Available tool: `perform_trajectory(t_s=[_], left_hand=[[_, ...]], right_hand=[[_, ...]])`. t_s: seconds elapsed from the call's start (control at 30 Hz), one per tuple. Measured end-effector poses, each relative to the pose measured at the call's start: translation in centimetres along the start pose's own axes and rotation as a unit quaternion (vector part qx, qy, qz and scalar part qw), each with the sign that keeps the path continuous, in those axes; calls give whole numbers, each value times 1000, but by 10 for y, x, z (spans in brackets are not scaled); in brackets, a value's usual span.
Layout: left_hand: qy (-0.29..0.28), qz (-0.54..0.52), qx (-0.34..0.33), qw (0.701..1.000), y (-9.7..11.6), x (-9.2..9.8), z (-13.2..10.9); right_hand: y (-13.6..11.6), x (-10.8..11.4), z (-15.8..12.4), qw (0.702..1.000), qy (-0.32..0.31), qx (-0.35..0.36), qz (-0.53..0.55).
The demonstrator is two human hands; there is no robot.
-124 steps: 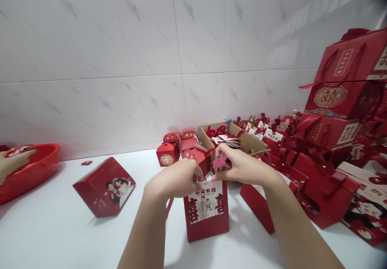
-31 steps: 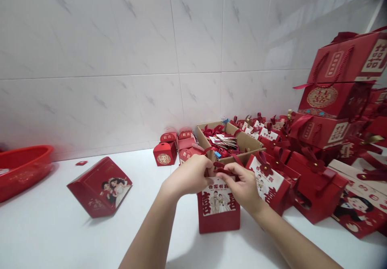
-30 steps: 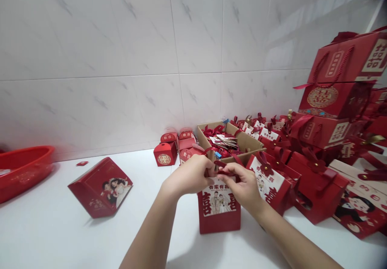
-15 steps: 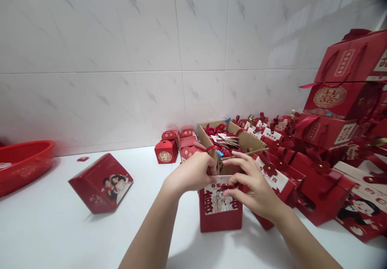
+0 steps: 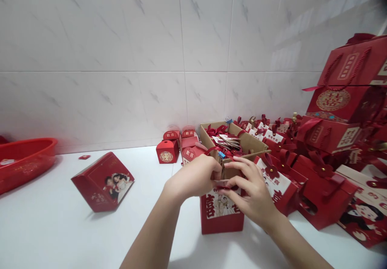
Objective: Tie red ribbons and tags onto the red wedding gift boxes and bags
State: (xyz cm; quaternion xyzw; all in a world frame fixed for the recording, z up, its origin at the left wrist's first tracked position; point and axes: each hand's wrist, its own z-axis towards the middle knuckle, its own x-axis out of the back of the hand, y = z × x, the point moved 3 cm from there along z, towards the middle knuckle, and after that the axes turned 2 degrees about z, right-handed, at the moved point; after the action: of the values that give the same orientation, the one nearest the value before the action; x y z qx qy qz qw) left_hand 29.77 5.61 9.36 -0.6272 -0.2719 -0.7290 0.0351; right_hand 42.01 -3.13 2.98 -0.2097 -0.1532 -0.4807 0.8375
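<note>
A red gift box (image 5: 223,224) with a white label showing a couple and red characters stands upright on the white table before me. My left hand (image 5: 196,176) is closed at the top left of this box, its fingertips pinching the upper edge. At the top front, my right hand (image 5: 249,190) pinches a small dark red piece (image 5: 223,187) against the box with thumb and fingers. My fingers hide part of the label and the top edge. Just behind is a cardboard carton (image 5: 250,142) filled with red ribbon pieces and pale cards.
Several finished-looking red gift boxes (image 5: 320,196) with ribbon handles crowd the right, beside a stack of larger boxes (image 5: 332,99). Small red boxes (image 5: 167,152) stand by the wall. Leftward are a tilted red box (image 5: 102,182), a small red scrap (image 5: 84,157) and a red basin (image 5: 28,164).
Both hands have stayed at the top of the box. My right fingers have come closer to my left, and the small dark red piece now lies nearer the top edge's middle.
</note>
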Motion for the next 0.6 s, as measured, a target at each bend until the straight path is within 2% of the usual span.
perform_trajectory(t_s=[0.23,0.5,0.6], left_hand=[[-4,14,-4,1000,6,0,-5],[-20,35,-24,999,7,1,-7],[-24,43,-27,998,6,1,-7]], right_hand=[[-4,3,0,1000,0,10,21],[-1,3,-3,993,50,-73,78],[3,1,-2,992,6,-93,81]])
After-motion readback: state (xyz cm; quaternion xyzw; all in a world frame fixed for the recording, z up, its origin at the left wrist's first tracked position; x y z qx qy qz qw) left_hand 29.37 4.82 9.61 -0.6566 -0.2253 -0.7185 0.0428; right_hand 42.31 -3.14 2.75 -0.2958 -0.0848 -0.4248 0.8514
